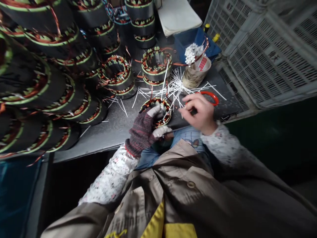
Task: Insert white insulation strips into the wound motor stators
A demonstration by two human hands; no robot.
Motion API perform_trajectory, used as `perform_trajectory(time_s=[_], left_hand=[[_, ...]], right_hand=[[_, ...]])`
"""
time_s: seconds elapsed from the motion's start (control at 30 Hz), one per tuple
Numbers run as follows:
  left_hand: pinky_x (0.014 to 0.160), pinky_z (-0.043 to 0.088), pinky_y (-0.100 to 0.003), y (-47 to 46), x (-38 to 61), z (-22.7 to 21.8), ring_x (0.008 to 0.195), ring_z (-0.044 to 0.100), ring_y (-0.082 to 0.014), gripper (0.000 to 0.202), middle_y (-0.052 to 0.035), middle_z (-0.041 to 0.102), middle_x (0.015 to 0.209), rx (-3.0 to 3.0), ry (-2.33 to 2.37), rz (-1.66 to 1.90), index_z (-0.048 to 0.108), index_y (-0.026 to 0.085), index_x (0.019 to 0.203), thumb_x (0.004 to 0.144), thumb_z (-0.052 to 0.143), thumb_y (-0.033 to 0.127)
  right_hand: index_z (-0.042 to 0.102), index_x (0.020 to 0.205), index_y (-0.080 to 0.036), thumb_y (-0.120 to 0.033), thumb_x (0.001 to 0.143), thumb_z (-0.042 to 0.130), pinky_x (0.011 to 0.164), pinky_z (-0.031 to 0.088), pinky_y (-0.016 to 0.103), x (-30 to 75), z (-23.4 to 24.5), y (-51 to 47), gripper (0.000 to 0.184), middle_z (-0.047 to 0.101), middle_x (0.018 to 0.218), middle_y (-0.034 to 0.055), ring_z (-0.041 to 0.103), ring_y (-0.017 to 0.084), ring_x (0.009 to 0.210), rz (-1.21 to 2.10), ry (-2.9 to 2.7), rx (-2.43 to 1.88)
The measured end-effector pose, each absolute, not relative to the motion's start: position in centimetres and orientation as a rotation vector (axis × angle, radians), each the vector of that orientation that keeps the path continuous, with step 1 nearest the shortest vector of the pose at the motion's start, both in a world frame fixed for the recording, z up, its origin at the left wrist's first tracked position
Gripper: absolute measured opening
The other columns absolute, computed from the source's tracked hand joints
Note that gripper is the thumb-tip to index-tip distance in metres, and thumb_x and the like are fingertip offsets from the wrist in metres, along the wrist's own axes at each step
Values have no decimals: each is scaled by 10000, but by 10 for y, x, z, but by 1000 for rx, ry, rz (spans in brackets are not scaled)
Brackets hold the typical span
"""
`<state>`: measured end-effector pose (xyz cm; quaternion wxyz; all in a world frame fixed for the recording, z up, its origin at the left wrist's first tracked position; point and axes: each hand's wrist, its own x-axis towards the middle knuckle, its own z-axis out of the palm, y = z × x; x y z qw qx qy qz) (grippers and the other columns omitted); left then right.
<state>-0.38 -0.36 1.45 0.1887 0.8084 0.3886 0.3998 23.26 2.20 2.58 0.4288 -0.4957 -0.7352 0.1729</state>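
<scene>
My left hand (146, 127), in a dark knitted glove with pale fingertips, grips the near-left rim of a motor stator (163, 123). Copper windings and a green-edged ring show on this stator, and a white strip lies at its inner side. To its right is my bare right hand (200, 112), fingers curled in a pinch and slightly blurred. Whatever it may hold is too small to make out. Thin white tubes (177, 81) lie scattered just beyond both hands. Close behind my right hand rests a red-handled tool (210, 97), partly hidden by it.
Stacked stators (59, 69) crowd the left side, and two shorter stacks (156, 62) stand beyond my hands. A cup (196, 71) holds a bundle of white tubes, beside a blue bin (214, 48). Grey plastic crates (272, 56) line the right, and paper (178, 15) lies at the back.
</scene>
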Motion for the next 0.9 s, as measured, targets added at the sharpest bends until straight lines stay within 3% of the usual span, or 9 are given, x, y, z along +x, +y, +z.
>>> perform_trajectory(time_s=[0.03,0.07,0.17,0.27,0.37,0.47,0.53,0.7,0.9], left_hand=[[1059,552,-468,-3,-2,16,1247,655,-300,658,-172,663,1348,2329,1117,1116,513,155,1421,919,685,544],[1064,541,-489,-2,1,17,1246,651,-313,632,-173,680,1317,2395,1163,1098,566,141,1357,902,701,559],[1023,535,-492,2,9,17,1095,704,-277,366,-118,755,1112,2575,1293,977,693,155,1109,993,582,484],[909,559,-453,5,10,16,901,709,-247,391,-96,742,859,2661,1376,881,711,155,890,1046,456,407],[905,563,-432,4,2,17,911,707,-237,376,-94,744,883,2678,1373,887,716,162,911,1052,438,372],[1048,528,-471,3,-9,18,1166,677,-268,290,-105,729,1221,2735,1214,866,718,191,1065,1010,548,420],[1122,485,-535,4,-13,18,1291,613,-324,397,-137,676,1341,2762,1169,809,711,177,1095,931,653,534],[1183,429,-586,8,-15,17,1331,588,-334,457,-123,729,1199,2736,1160,662,701,182,1157,901,680,561],[1170,445,-574,9,-17,18,1274,628,-336,434,-123,747,1137,2781,1118,668,711,152,1126,923,654,532]], right_hand=[[617,830,-216,-366,849,613,897,520,446,253,25,25,151,690,1091,147,649,284,1031,326,-1966,-1381],[664,952,-186,-289,816,606,907,513,460,271,24,30,181,694,1132,170,647,306,1047,232,-2096,-1533],[632,1295,-105,-191,740,596,818,504,435,305,21,48,562,714,1116,200,657,320,943,90,-2393,-1907],[575,1412,-109,-161,735,575,701,454,362,310,20,62,679,725,1051,195,654,284,834,-35,-2547,-1981],[592,1408,-164,-178,753,568,641,409,337,303,23,61,656,741,973,154,649,267,767,-120,-2557,-1970],[614,1358,-191,-251,832,543,675,439,357,290,25,46,534,755,977,120,663,276,795,-3,-2477,-1835],[630,1302,-163,-326,866,553,756,473,374,277,25,36,472,752,1012,128,664,288,870,56,-2427,-1663],[673,1235,-102,-385,880,566,815,459,405,238,24,30,466,740,1029,194,642,332,955,-53,-2454,-1611],[693,1238,-130,-371,915,512,678,382,357,238,26,35,442,766,877,140,670,277,789,47,-2546,-1724]])
